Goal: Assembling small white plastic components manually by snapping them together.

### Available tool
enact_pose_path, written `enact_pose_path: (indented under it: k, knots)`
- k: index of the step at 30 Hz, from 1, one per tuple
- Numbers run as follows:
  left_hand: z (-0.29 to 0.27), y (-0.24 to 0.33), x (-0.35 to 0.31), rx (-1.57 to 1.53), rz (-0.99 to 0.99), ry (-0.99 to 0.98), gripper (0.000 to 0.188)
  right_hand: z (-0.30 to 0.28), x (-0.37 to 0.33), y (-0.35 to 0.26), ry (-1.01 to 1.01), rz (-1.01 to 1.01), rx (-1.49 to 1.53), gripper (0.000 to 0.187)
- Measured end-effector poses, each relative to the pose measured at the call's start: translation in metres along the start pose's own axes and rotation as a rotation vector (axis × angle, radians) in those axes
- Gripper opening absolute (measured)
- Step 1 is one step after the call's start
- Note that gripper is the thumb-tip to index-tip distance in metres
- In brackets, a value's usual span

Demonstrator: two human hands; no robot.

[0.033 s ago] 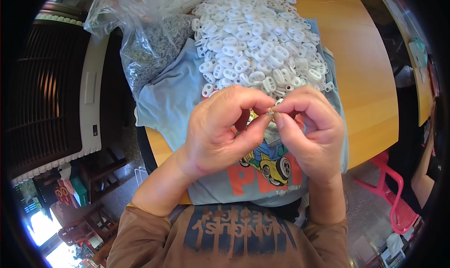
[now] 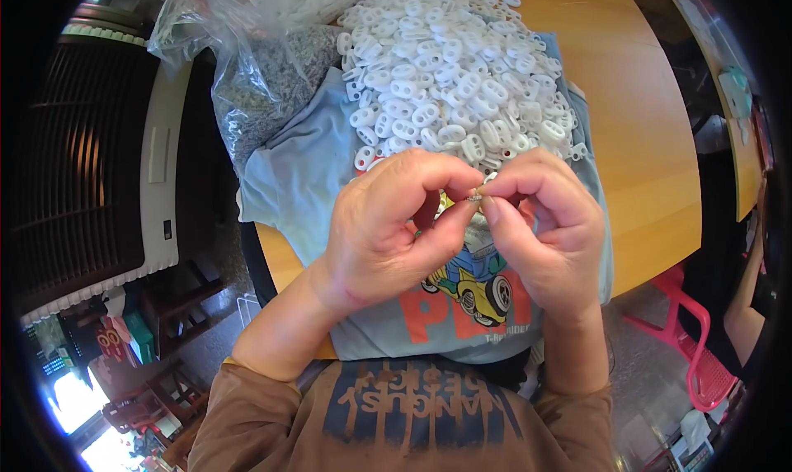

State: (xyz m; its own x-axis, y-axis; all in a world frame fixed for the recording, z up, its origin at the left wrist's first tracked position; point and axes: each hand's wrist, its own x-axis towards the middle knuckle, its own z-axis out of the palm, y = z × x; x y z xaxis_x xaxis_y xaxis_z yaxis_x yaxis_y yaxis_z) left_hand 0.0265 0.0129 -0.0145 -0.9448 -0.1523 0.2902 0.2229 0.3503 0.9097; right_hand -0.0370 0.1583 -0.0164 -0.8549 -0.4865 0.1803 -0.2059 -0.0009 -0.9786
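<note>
My left hand (image 2: 396, 224) and my right hand (image 2: 549, 233) meet fingertip to fingertip over the printed grey-blue cloth. Between them, thumb and forefinger of each hand pinch a tiny piece that looks like a small metal spring (image 2: 474, 198). Its ends are covered by the fingertips. Just beyond my fingers rises a large heap of white plastic two-hole cord-lock pieces (image 2: 429, 68). A few of them lie close behind my right forefinger. The cloth (image 2: 297, 183) is spread beneath my hands and under the near part of the heap.
A clear plastic bag (image 2: 264, 92) full of small grey metal pieces leans at the heap's left. The wooden table (image 2: 635, 125) curves away on the right. Below its right edge stands a pink chair (image 2: 701, 365). Another person's arm (image 2: 747, 299) shows at the far right.
</note>
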Motion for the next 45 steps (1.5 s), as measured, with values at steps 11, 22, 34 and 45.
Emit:
enact_pose_path:
  k: [11, 22, 34, 45]
  knots:
    - [0.001, -0.001, 0.001, 0.019, -0.062, -0.055, 0.019, -0.002, 0.002, 0.000, -0.010, -0.025, -0.048, 0.008]
    - [-0.002, -0.005, 0.000, 0.123, 0.024, -0.101, 0.018, -0.004, 0.000, 0.000, -0.044, 0.021, -0.100, 0.007]
    - [-0.004, -0.005, -0.003, 0.257, 0.039, -0.201, 0.017, -0.009, -0.001, 0.003, -0.003, 0.043, 0.001, 0.006]
    - [-0.006, 0.000, 0.001, 0.061, 0.134, -0.136, 0.021, -0.008, -0.003, 0.000, -0.088, 0.119, 0.161, 0.005]
